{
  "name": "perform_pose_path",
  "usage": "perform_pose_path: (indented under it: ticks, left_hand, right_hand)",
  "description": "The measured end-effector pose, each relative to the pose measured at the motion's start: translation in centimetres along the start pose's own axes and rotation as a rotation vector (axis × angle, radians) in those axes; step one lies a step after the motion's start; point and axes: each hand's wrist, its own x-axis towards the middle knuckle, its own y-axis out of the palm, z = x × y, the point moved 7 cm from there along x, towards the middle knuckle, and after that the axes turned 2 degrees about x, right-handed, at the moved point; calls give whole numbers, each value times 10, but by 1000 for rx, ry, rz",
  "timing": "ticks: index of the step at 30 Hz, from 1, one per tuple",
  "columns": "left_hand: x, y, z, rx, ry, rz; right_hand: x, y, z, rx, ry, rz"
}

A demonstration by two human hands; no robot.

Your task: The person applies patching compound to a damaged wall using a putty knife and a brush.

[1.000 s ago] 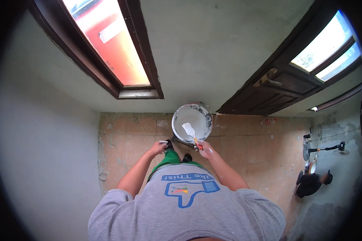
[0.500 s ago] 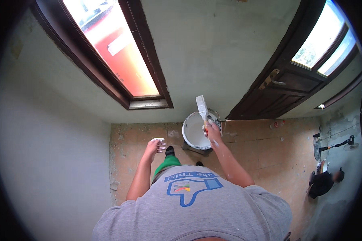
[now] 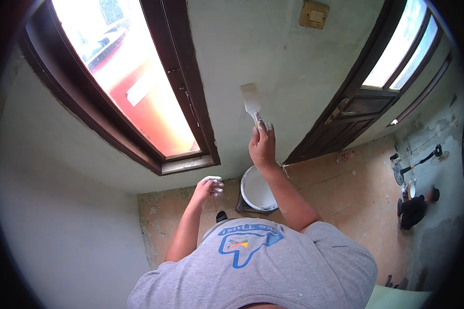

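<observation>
The brush [image 3: 250,98] is held up in front of the wall [image 3: 227,51], between the window [image 3: 134,98] and the door [image 3: 368,105]. Its handle is clamped in the fingers of the right hand [image 3: 263,147], and its bristles are pointed upward; whether the wall is touched by them cannot be told. The left hand [image 3: 207,189] is held lower and apart from the right, its fingers loosely curled and smeared with white; whether anything is gripped there cannot be told. A bucket [image 3: 243,191], white inside, is partly hidden by the right forearm and is set near the wall. A switch [image 3: 314,15] is mounted higher up, toward the door. At far right, a person [image 3: 413,212] in dark clothing is seen.
</observation>
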Motion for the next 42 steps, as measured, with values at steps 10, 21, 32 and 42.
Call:
perform_pose_path:
  ticks: [10,21,32,42]
  left_hand:
    - [21,-56,-6,19,-84,55]
    - [43,-65,-38,60,-90,162]
    - [52,-70,-39,75,-121,233]
    - [52,-83,-32,77,-125,226]
  right_hand:
    - [6,6,21,-117,6,-68]
    - [-2,30,19,-276,258,193]
    - [2,65,63,-137,-31,36]
    - [4,54,99,-118,95,144]
